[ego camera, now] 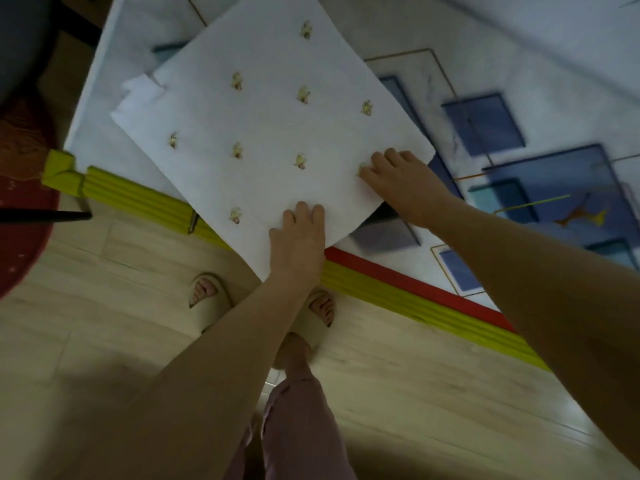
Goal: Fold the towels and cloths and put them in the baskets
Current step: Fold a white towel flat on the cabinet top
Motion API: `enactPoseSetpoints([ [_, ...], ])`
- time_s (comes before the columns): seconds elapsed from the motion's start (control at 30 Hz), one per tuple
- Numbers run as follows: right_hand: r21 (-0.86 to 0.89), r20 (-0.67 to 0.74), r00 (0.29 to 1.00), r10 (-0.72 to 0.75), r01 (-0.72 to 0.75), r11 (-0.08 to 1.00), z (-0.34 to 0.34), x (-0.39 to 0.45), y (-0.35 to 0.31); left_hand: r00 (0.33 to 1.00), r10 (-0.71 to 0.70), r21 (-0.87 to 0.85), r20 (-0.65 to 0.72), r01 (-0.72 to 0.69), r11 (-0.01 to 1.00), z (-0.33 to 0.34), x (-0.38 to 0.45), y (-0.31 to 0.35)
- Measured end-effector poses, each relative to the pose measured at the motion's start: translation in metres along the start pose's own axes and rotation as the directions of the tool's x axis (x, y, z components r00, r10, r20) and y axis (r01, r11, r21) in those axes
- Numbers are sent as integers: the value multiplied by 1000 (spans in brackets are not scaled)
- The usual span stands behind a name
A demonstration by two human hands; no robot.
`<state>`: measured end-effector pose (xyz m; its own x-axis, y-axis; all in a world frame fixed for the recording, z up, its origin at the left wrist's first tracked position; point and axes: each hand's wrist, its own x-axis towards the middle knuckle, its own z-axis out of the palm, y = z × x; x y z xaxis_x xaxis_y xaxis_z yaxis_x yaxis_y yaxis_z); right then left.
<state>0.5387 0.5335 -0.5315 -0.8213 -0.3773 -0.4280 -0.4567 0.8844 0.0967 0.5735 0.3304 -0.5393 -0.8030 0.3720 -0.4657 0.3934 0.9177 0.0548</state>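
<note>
Both hands [298, 233] [398, 174] flat on cloth [270, 126].

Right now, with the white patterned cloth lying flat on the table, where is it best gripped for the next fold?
Probably at the near corner of the white cloth, which overhangs the table edge under the left hand. Fingers can slip beneath it from the person's side. The right hand could pinch the right corner, which lies flat on the table, from the right.
</note>
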Motion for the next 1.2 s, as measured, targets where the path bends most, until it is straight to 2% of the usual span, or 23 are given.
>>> enactPoseSetpoints([
  [0.03, 0, -14, 1000, 20, -20, 1000, -1, 2, -1, 1000, 24, 51, -16, -23, 998, -3, 1, -1],
  [0.1, 46, -78, 995, 61, -57, 997, -1, 7, -1, 997, 53, 71, 58, -58, 996, -4, 1, 0],
  [0.17, 77, -64, 996, 56, -50, 996, -3, 8, -1, 996, 57, 124, 68, -65, 990, -5, -2, 1],
  [0.27, 101, 27, 997, 79, -81, 992, -13, 2, -2, 995, 86, 147, 46, -92, 985, -9, -1, -4],
  [0.37, 139, 165, 975, 146, -170, 976, -24, -10, -15, 972, 74, 114, 222, -101, 988, -21, 1, -17],
  [0.47, 169, 332, 923, 194, -261, 950, -44, -28, -27, 973, 95, 93, 209, -117, 989, -44, -1, -39],
  [0.53, 261, 425, 889, 172, -302, 917, -61, -40, -35, 951, 134, 46, 278, -153, 987, -59, -8, -58],
  [0.67, 413, 476, 871, 123, -345, 843, -94, -61, -54, 879, 155, -85, 450, -131, 988, -91, -27, -88],
  [0.77, 454, 508, 856, 90, -355, 817, -118, -66, -60, 849, 150, -111, 506, -108, 988, -119, -37, -100],
  [0.83, 471, 518, 849, 105, -385, 794, -129, -64, -56, 864, 148, -146, 481, -87, 985, -135, -39, -107],
  [0.97, 497, 483, 850, 211, -465, 733, -140, -45, -40, 951, 95, -132, 296, -58, 990, -153, -27, -118],
  [1.1, 567, 312, 857, 411, -515, 643, -136, -20, -26, 991, 67, -118, 115, -53, 992, -156, 12, -118],
  [1.2, 565, 219, 822, 526, -546, 618, -125, 0, -21, 997, 65, -146, 43, -58, 988, -154, 46, -121],
])
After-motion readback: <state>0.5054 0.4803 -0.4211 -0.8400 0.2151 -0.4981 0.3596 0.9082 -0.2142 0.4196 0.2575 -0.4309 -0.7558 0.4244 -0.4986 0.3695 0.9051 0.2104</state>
